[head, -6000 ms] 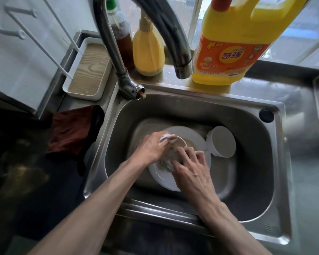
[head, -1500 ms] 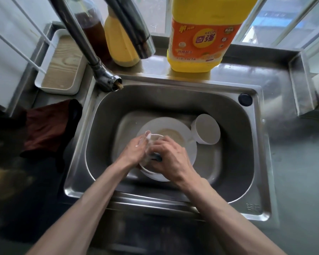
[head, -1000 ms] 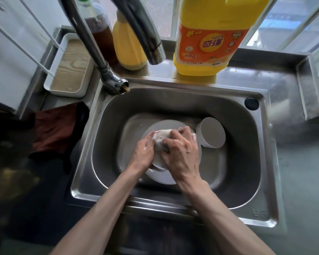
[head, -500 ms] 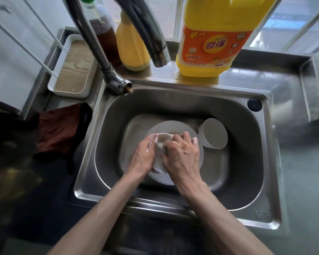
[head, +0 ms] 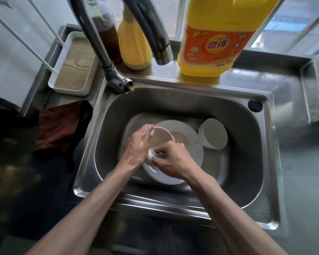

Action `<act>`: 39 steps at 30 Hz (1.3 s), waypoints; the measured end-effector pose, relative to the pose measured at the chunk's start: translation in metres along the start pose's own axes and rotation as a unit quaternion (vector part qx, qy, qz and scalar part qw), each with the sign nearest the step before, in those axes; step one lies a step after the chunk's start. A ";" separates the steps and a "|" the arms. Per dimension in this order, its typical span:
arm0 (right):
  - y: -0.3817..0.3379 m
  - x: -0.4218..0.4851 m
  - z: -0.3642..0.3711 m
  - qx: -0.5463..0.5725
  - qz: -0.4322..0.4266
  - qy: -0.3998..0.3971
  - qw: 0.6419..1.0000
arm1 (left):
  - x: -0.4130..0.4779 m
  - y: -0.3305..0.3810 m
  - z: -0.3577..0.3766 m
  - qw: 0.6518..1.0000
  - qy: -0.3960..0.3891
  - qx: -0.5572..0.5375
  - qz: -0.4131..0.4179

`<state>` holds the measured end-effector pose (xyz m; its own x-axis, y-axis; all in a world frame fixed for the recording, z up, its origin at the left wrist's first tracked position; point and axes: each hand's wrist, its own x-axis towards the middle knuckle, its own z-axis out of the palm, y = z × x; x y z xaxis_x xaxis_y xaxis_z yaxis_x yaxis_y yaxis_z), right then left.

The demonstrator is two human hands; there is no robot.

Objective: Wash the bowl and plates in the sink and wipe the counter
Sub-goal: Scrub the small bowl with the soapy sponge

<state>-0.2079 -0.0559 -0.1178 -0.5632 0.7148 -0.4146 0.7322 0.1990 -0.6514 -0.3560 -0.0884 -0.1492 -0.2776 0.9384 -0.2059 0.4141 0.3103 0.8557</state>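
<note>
A white rectangular tray (head: 73,89) with a wood-grain floor sits at the far left, and thin white rack rods stand in it. Just in front of it a dark red cloth (head: 57,129) lies crumpled on the counter. Behind the curved steel tap (head: 107,59) stand three containers. They are a clear bottle of brown liquid (head: 106,32), a yellow squeeze bottle (head: 133,48) and a large yellow detergent jug with an orange label (head: 215,41).

The stainless steel sink (head: 247,162) holds a wide white plate (head: 192,142) lying flat, with a pale cloudy film at its centre. At the plate's right edge rests a round white bowl (head: 215,136); whether its mouth or its base faces up I cannot tell.

Over the plate's left part, the left hand (head: 136,150) grips a small white bowl (head: 161,138), tilted with its mouth up. The soapy fingers (head: 147,132) lie along the bowl's left wall up to the rim. The right hand (head: 173,161) is curled round a foamy dark-faced sponge (head: 159,155) and presses it against the bowl's near wall.
</note>
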 end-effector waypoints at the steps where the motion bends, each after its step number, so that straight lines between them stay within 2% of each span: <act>1: 0.000 -0.002 0.001 0.031 -0.006 -0.009 0.999 | 0.002 0.001 -0.004 1.000 -0.006 0.003 0.007; 3: 0.005 -0.007 0.003 0.039 -0.030 -0.014 0.999 | 0.008 0.004 -0.010 0.999 -0.038 0.013 0.016; 4: 0.008 -0.009 0.001 0.006 -0.044 -0.015 0.999 | 0.010 0.004 -0.011 0.998 -0.061 0.024 0.019; 6: 0.016 -0.012 -0.005 -0.112 -0.101 -0.007 0.988 | 0.013 0.001 -0.011 0.993 -0.108 0.053 0.015; 8: 0.024 -0.013 -0.009 -0.247 -0.174 0.025 0.953 | 0.015 -0.002 -0.012 0.986 -0.149 0.070 0.003; 10: 0.028 -0.016 0.001 -0.295 -0.193 0.057 0.934 | 0.020 0.000 -0.013 0.982 -0.172 0.083 -0.008; 12: 0.027 -0.019 0.013 -0.277 -0.177 0.094 0.940 | 0.023 0.003 -0.014 0.981 -0.170 0.094 -0.010; 14: 0.020 -0.019 0.023 -0.186 -0.125 0.121 0.967 | 0.023 0.005 -0.012 0.982 -0.154 0.113 -0.010; 16: 0.010 -0.016 0.026 -0.018 -0.045 0.088 0.995 | 0.020 0.005 -0.010 0.985 -0.119 0.127 -0.001; 18: 0.007 -0.011 0.024 0.083 -0.017 0.052 0.995 | 0.016 0.007 -0.011 0.986 -0.091 0.139 0.008; 19: 0.008 -0.011 0.023 0.057 -0.033 0.046 0.997 | 0.015 0.007 -0.012 0.985 -0.096 0.146 0.012; 21: 0.013 -0.013 0.018 -0.107 -0.086 0.052 0.989 | 0.017 0.003 -0.012 0.979 -0.133 0.158 0.000; 23: 0.021 -0.015 0.015 -0.259 -0.141 0.094 0.951 | 0.021 0.005 -0.016 0.968 -0.189 0.161 -0.037; 24: 0.025 -0.017 0.014 -0.278 -0.155 0.114 0.941 | 0.023 0.007 -0.018 0.961 -0.218 0.159 -0.061; 26: 0.029 -0.020 0.017 -0.239 -0.141 0.146 0.949 | 0.029 0.012 -0.021 0.945 -0.272 0.161 -0.090; 29: 0.029 -0.021 0.022 -0.090 -0.065 0.182 0.977 | 0.034 0.021 -0.027 0.936 -0.308 0.140 -0.098; 31: 0.029 -0.020 0.022 -0.018 -0.041 0.209 0.977 | 0.030 0.033 -0.033 0.938 -0.316 0.117 -0.086; 33: 0.028 -0.020 0.021 0.021 -0.015 0.255 0.967 | 0.026 0.036 -0.036 0.948 -0.305 0.047 -0.082; 35: 0.025 -0.020 0.020 0.072 0.028 0.289 0.954 | 0.016 0.034 -0.033 0.958 -0.268 -0.061 -0.081; 37: 0.021 -0.019 0.019 0.118 0.060 0.279 0.951 | 0.002 0.028 -0.020 0.970 -0.177 -0.145 -0.087; 39: 0.017 -0.018 0.018 0.141 0.060 0.242 0.958 | -0.011 0.018 -0.004 0.985 -0.075 -0.146 -0.058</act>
<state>-0.1918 -0.0775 -0.1327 -0.1877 0.9620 -0.1981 0.6089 -0.0443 -0.7920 -0.3492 -0.0941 -0.1299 -0.1680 0.9178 -0.3598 0.1150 0.3807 0.9175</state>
